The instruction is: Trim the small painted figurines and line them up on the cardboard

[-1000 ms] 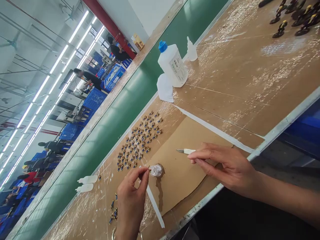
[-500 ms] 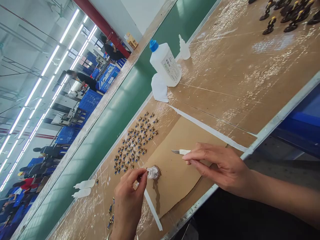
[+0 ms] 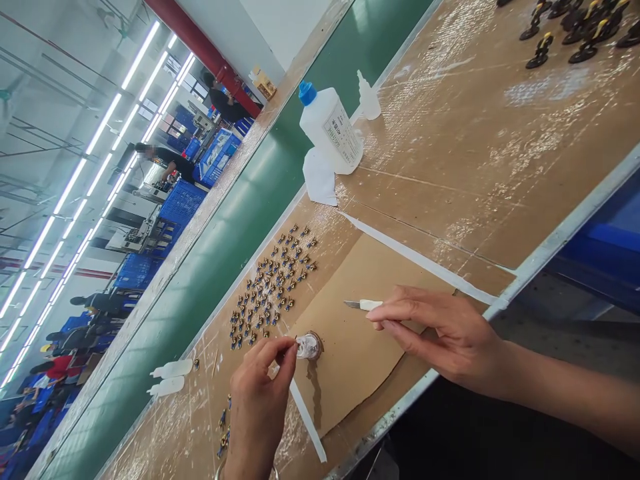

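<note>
left hand [image 3: 260, 400] fingers pinched on tiny piece at glue pot [image 3: 309, 346] | right hand [image 3: 445, 333] fingers closed around knife [image 3: 363, 305]

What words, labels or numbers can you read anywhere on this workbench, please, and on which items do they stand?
None can be read for certain.
White bottle with the blue cap: its label carries dark print, turned sideways and too blurred to quote.
Yellow box far down the line: too small to read.
Small squeeze bottles, the blade in the right hand and the tiny figures: no print shows.
</note>
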{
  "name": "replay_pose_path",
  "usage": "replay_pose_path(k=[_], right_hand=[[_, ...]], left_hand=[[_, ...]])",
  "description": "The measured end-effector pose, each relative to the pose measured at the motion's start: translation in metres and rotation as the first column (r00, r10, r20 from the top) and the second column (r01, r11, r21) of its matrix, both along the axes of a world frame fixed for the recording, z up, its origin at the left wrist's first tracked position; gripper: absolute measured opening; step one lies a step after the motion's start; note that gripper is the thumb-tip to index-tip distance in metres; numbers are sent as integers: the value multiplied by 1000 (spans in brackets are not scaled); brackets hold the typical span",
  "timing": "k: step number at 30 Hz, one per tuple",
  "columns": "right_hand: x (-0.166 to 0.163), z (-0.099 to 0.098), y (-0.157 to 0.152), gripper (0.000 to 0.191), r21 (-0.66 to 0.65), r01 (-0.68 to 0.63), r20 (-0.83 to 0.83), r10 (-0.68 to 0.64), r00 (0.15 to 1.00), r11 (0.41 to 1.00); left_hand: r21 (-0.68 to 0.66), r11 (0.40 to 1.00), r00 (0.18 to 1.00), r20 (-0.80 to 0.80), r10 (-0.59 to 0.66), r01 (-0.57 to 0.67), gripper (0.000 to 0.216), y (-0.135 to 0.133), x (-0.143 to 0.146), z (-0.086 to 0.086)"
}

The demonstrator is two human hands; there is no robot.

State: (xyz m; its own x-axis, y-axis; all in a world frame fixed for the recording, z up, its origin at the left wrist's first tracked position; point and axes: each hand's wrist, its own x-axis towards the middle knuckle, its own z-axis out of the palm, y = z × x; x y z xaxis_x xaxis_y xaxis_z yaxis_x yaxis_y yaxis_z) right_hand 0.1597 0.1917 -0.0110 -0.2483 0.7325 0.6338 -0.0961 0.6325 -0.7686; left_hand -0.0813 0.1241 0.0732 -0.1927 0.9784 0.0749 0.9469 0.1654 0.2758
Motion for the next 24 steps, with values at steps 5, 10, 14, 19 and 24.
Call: replay_pose_path(k=[5, 10, 14, 19, 24], right_hand=[[2, -4, 0, 26, -41, -49, -24, 48, 999, 998], [3, -7, -2, 29, -63, -44, -10, 43, 999, 997], [2, -3, -5, 22, -28, 46, 94, -43, 995, 999], [8, -8, -5, 16, 20, 144, 180, -146, 973, 989], [-13, -6, -28, 23, 260, 7, 203, -61, 977, 966]], left_hand=[[22, 943, 933, 160, 323, -331, 30, -24, -4, 11], [88, 721, 690, 385, 612, -688, 46, -77, -31, -3], [94, 609, 576, 462, 674, -788, 45, -111, -46, -27], [106, 571, 525, 555, 646, -814, 42, -118, -49, -49], [153, 548, 512, 617, 597, -822, 38, -116, -48, -58]])
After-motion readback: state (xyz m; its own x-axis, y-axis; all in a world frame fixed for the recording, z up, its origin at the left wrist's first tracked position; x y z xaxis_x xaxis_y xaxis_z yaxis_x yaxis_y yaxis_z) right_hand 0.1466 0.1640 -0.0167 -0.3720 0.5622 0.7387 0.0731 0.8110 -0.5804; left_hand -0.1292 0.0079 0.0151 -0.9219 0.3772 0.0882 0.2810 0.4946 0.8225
